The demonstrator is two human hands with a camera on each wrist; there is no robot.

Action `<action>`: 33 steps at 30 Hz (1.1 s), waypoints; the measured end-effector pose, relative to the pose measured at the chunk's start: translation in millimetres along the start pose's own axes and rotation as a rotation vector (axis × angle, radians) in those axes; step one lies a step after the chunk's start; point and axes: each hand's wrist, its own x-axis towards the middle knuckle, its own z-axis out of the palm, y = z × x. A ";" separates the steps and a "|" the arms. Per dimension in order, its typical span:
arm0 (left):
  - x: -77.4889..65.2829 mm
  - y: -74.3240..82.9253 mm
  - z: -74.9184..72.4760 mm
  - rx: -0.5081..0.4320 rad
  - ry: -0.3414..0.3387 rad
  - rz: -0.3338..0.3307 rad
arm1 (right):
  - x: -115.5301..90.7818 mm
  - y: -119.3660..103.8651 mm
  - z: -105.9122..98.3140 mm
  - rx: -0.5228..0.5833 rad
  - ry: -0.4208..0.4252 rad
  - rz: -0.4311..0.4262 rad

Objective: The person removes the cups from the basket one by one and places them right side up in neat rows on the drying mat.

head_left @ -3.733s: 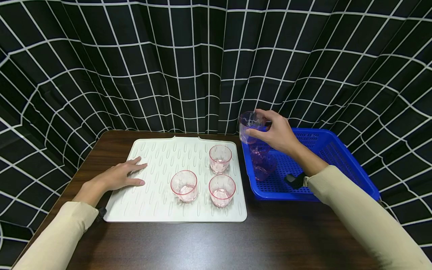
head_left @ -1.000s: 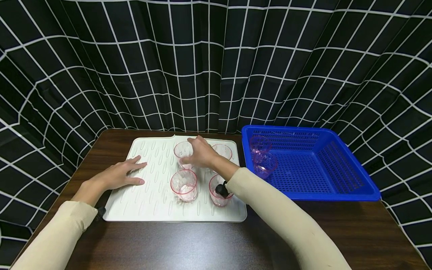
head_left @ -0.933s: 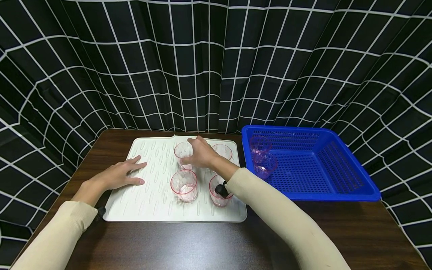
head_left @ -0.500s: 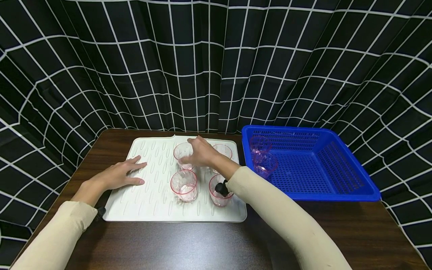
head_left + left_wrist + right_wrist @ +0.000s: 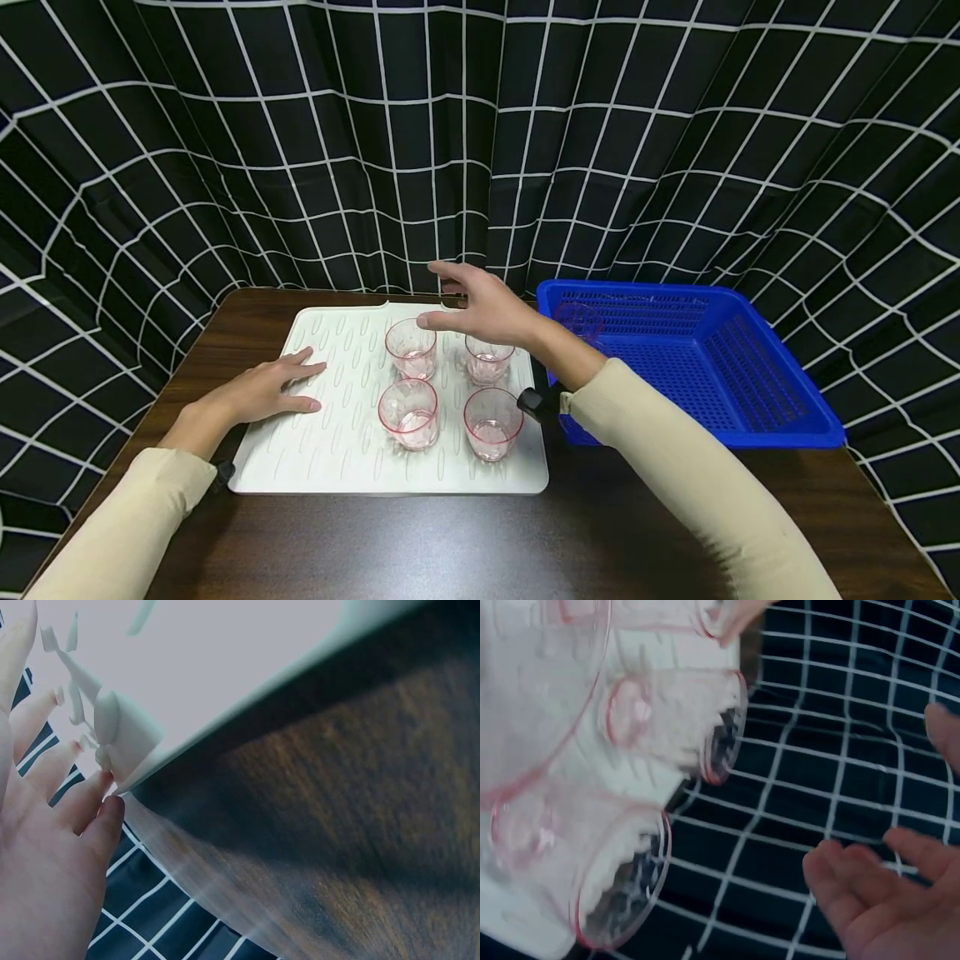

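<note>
Several clear tumblers with pink rims stand upright on a white ridged mat, a drying mat by its look (image 5: 315,454): back left (image 5: 411,354), back right tumbler (image 5: 489,367), front left tumbler (image 5: 408,417) and front right tumbler (image 5: 492,429). Above the back pair hovers my right hand (image 5: 487,307), fingers and thumb apart, holding nothing; its thumb tip overlaps the back left rim in the head view. In the right wrist view the right hand (image 5: 900,900) is clear of the tumblers. My left hand (image 5: 258,390) rests with spread fingers on the mat's left edge.
A blue perforated basket (image 5: 750,440) stands right of the mat. A tumbler (image 5: 579,321) shows in its left end; my right forearm covers part of that end. Dark wood tabletop (image 5: 375,542) runs along the front. A black gridded curtain (image 5: 420,167) encloses the back and sides.
My right hand brought a tumbler from the basket to the mat's back left spot. Since half a second ago it has let go and risen up and right. The left hand stays put.
</note>
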 end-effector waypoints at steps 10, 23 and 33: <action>0.0 -0.9 -0.1 -0.010 0.001 0.000 | -37.2 23.8 -43.2 0.041 -0.056 -0.077; 0.0 1.7 -1.0 -0.016 0.002 -0.004 | -91.3 71.6 -89.8 0.003 -0.111 0.039; 0.6 1.2 0.0 -0.007 -0.002 -0.007 | -121.8 103.9 -110.2 -0.043 -0.179 0.154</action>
